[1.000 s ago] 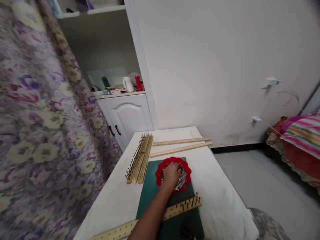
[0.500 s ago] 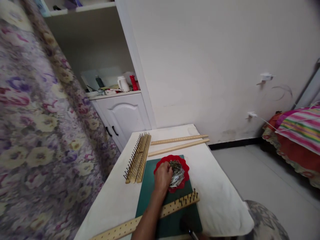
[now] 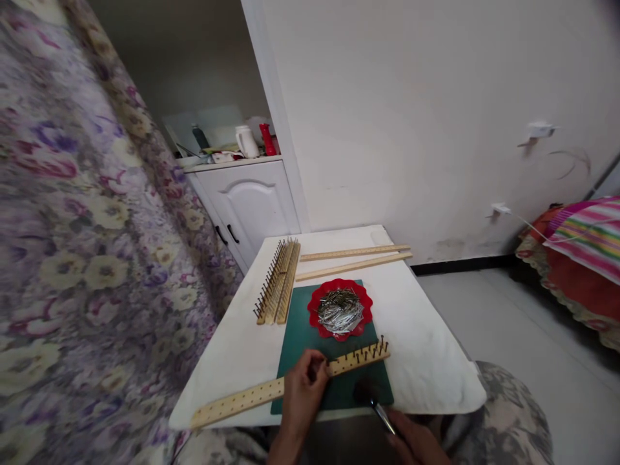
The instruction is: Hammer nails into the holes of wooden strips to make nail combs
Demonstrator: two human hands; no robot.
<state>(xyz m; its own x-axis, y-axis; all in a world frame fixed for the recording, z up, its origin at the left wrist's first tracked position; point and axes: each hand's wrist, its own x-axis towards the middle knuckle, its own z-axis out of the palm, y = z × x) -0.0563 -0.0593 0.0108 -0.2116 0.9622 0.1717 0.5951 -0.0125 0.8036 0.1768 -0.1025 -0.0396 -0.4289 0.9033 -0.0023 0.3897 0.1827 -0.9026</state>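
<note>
From the head camera, I see that the left hand [image 3: 304, 384] has come away from the red bowl [image 3: 367, 303]. A second ago it was down in the bowl. Now it is at the long wooden strip [image 3: 242, 399], just left of the standing dark nails [image 3: 372, 351]. The thumb and fingertips are pinched together. A tiny dark bit shows by them, but I can't tell what it is.

The bowl sits on the green mat [image 3: 303, 329], and now I can see all of its pile of shiny nails [image 3: 341, 312]. The strip lies across the mat and sticks out over the white table [image 3: 421, 349]. It has rows of little holes.

More of the right hand [image 3: 411, 439] shows now, low down. Its fingers are wrapped around the handle of a brush [image 3: 380, 413], with the dark hairs over the near edge of the mat.

At the back, the nail-filled boards [image 3: 278, 284] and two thin sticks [image 3: 356, 259] lie where they were. My view has tipped down a bit, so the top shelf is gone. The white jug [image 3: 247, 142] and dark bottle [image 3: 200, 137] are too small for me to read any labels.
</note>
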